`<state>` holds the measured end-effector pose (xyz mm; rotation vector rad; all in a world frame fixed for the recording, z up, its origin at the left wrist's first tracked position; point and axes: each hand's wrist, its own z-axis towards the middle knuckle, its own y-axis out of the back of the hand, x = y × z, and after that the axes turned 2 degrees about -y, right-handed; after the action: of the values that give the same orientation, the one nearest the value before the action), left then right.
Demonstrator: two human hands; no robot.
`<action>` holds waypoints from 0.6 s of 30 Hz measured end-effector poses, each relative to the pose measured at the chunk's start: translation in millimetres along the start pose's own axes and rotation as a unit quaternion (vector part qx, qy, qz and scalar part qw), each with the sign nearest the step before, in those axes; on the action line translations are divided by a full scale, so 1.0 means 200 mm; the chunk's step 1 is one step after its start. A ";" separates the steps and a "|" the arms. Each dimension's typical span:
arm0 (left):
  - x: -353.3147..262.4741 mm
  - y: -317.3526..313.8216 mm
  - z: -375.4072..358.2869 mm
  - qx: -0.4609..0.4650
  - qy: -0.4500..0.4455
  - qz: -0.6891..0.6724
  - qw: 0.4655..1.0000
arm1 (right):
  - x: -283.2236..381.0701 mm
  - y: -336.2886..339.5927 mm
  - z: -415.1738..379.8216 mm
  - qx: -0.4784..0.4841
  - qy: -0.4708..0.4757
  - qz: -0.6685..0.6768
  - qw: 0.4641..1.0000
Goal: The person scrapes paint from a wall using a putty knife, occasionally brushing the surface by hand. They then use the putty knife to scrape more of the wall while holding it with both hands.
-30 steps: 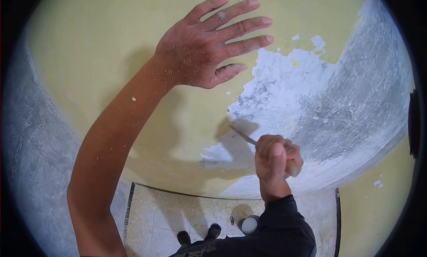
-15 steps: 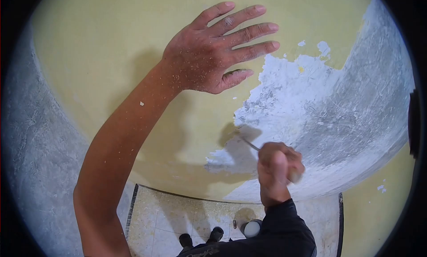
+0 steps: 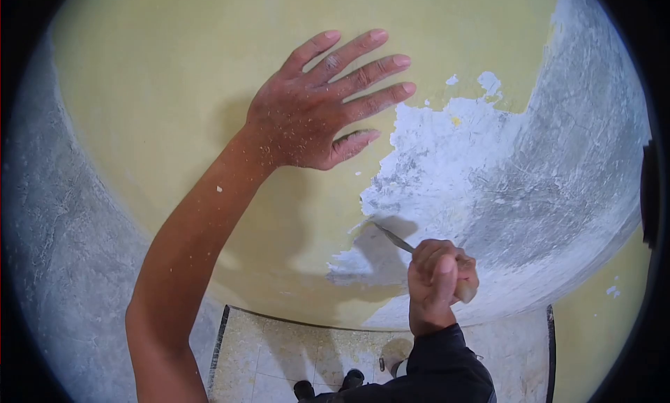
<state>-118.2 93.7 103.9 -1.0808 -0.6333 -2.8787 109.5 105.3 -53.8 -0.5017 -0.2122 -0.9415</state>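
Observation:
My left hand lies against the yellow painted wall, fingers spread, with pale flecks on its back and the forearm. Lower right, my right hand is wrapped round the light-coloured handle of a scraper. The scraper's thin metal blade, seen nearly edge-on, points up and left. Its tip meets the ragged paint edge, where yellow gives way to a bare white and grey patch. Small bits of paint stand loose along that edge.
Bare grey wall runs down the left side. Below is a tiled floor strewn with pale debris, with dark shoes on it. A container is partly hidden behind my right sleeve. A dark object sits at the right edge.
The view has shifted slightly, so my left hand appears lower and further left. My right hand has turned a little, and more of the scraper blade shows at the paint edge.

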 end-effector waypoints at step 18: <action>-0.01 0.02 0.01 0.008 -0.003 0.035 0.999 | -0.14 -0.07 -0.05 0.003 0.071 -0.112 0.991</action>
<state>-114.2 90.6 105.6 -1.0868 -0.6043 -2.8088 81.9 114.0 -69.2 -0.4087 -0.1434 -1.1905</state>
